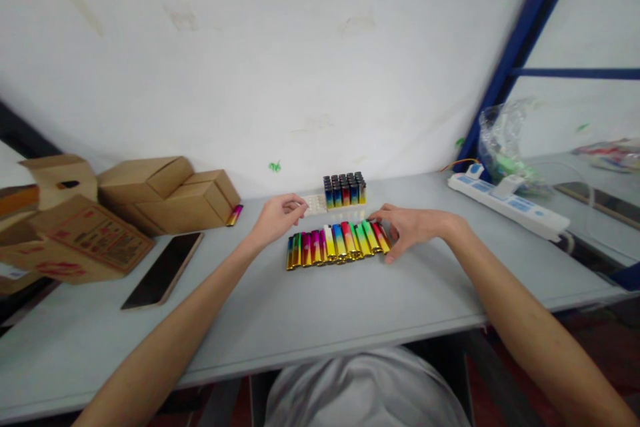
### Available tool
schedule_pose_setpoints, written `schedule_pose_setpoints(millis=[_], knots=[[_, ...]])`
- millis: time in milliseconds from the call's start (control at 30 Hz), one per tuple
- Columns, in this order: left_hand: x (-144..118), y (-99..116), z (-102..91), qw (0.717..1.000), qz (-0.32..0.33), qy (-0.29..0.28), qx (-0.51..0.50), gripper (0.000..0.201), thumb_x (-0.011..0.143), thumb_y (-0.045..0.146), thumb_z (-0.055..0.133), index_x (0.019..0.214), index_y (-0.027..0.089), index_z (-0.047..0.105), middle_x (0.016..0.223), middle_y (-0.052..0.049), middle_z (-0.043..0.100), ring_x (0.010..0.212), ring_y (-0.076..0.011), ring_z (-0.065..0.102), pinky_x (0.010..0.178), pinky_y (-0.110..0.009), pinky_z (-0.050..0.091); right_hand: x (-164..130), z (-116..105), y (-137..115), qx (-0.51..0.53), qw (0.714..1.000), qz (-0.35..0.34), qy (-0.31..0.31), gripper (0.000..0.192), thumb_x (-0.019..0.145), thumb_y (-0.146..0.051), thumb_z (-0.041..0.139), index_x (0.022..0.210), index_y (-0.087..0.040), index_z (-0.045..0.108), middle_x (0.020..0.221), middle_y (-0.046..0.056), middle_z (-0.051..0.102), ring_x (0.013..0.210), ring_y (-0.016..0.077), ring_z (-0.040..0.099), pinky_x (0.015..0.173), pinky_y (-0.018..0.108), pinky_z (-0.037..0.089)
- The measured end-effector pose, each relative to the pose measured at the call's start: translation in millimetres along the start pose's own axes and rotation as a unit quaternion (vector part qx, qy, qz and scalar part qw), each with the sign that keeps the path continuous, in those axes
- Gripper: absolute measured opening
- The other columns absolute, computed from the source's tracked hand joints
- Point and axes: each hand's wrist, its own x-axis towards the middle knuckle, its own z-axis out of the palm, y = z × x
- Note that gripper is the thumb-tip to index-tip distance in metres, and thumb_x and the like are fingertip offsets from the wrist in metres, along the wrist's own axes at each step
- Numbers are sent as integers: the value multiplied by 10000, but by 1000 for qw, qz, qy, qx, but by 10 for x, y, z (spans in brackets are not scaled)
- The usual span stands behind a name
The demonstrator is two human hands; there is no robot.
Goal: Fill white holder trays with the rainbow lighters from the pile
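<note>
A row of shiny, many-coloured lighters [340,243] lies side by side on the grey table. At its right end is my right hand [410,227], with thumb and fingers spread around the two ends of the last lighter; whether they press on it is unclear. Beyond the row's left part, my left hand [276,220] has its fingers curled in and the thumb against them. Its fingertips are beside a pale tray [315,205] with small compartments, and anything between them is hidden. Several lighters stand upright in a block [345,191] at the tray's right part, dark tops up.
Brown cardboard boxes [170,197] stand at the left, with an open carton [95,240] in front. A phone [164,270] lies near them, and a single lighter [235,215] beside the boxes. At the right are a white power strip [505,203] and a clear plastic bag [505,140].
</note>
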Motion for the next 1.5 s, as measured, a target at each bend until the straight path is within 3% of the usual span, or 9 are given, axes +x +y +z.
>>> schedule_pose_setpoints(millis=[267, 367, 467, 600, 733, 833, 1033, 1333, 1500], knots=[[69, -31, 33, 1000, 4, -1, 29, 242, 855, 398, 614, 900, 176, 700, 699, -33, 726, 572, -155, 654, 623, -285, 522, 61, 18, 97, 11, 999, -21, 25, 914, 611, -637, 878, 1341, -147, 625, 1126, 123, 611, 928, 279, 654, 898, 415, 554], [191, -37, 45, 997, 31, -4, 70, 303, 852, 414, 628, 1001, 169, 727, 819, -64, 761, 718, -189, 706, 724, -317, 557, 73, 23, 110, 15, 999, -24, 22, 888, 633, -664, 853, 1329, -157, 636, 1128, 117, 619, 919, 269, 659, 887, 400, 556], [361, -64, 45, 990, 65, -17, 123, 563, 786, 485, 726, 1231, 143, 684, 1102, -132, 762, 955, -251, 718, 885, -384, 562, 64, 24, 107, 21, 1000, -14, 15, 948, 637, -681, 842, 1388, -157, 595, 1175, 129, 614, 911, 261, 666, 885, 397, 556], [620, -155, 96, 988, 87, -47, 117, 900, 681, 530, 833, 1434, 129, 545, 1483, -222, 559, 1302, -351, 587, 1054, -473, 495, 48, 10, 117, 66, 997, 26, 14, 1047, 677, -705, 807, 1506, -167, 463, 1316, 166, 567, 882, 236, 682, 857, 395, 566], [847, -258, 231, 994, 71, -86, 19, 1040, 610, 475, 901, 1492, 136, 468, 1583, -258, 424, 1444, -383, 455, 1161, -522, 396, 76, -35, 181, 65, 991, 38, 112, 710, 894, -732, 560, 1341, -180, 580, 1208, 151, 630, 952, 254, 666, 890, 411, 542], [950, -296, 327, 991, 59, -106, -61, 1024, 575, 382, 930, 1460, 144, 472, 1550, -270, 461, 1442, -368, 464, 1178, -525, 377, 124, -64, 284, 37, 979, 27, 200, 596, 997, -679, 380, 1194, -173, 626, 1092, 136, 654, 976, 261, 645, 928, 426, 513], [972, -225, 352, 976, 50, -139, -158, 751, 599, 240, 916, 1254, 155, 559, 1242, -175, 693, 1098, -263, 703, 1004, -480, 541, 212, -33, 494, -1, 957, 2, 291, 510, 1010, -615, 399, 1113, -175, 634, 1070, 133, 637, 1005, 272, 608, 939, 432, 496], [950, -18, 233, 978, 39, -133, -156, 657, 571, 197, 926, 1150, 158, 617, 1106, -106, 711, 990, -214, 708, 896, -406, 583, 228, 6, 521, 7, 959, 14, 283, 472, 1013, -589, 429, 1106, -183, 651, 1110, 132, 613, 997, 252, 613, 929, 412, 512], [954, -27, 149, 981, 34, -119, -151, 652, 560, 214, 931, 1125, 166, 609, 957, -51, 717, 905, -199, 719, 845, -380, 595, 235, 15, 549, -2, 965, 13, 261, 477, 1015, -582, 426, 1119, -179, 658, 1113, 138, 616, 984, 255, 628, 929, 419, 517]])
